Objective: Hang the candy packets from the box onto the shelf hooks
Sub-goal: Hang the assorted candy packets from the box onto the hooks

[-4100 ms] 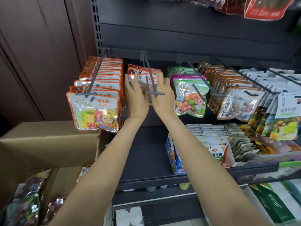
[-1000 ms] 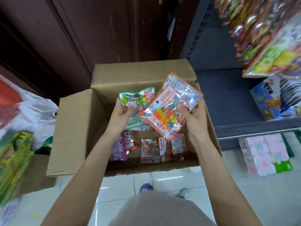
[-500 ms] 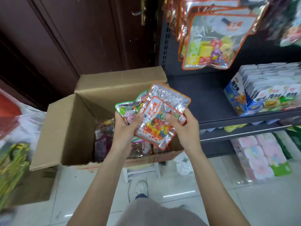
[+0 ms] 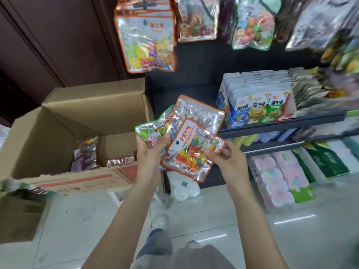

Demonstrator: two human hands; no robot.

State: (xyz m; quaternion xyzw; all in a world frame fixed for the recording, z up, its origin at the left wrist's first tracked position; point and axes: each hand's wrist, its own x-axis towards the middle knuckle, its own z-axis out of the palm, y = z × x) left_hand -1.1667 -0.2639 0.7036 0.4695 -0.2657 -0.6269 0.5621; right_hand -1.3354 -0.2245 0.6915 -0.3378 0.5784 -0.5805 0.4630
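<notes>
Both my hands hold a fanned stack of candy packets in front of me, clear of the box. My left hand [image 4: 150,150] grips a green-edged packet [image 4: 150,130] and the stack's left side. My right hand [image 4: 226,158] pinches the right edge of the front orange-edged packet of coloured beans [image 4: 191,152]. Behind it sits another orange-edged packet [image 4: 198,112]. The open cardboard box [image 4: 48,133] stands at the left with more packets [image 4: 86,154] inside. Packets hang from shelf hooks above, the nearest an orange-edged one [image 4: 147,39].
A dark shelf [image 4: 281,123] to the right carries boxed snack sachets [image 4: 258,101]. Lower racks hold pink and green packs [image 4: 279,175]. A brown wooden door stands behind the box. White tiled floor lies below, with my shoes and grey clothing in view.
I have lifted the packets out of the box and turned right toward the shelf. The hanging packets and shelf fill more of the view; the box has slid left.
</notes>
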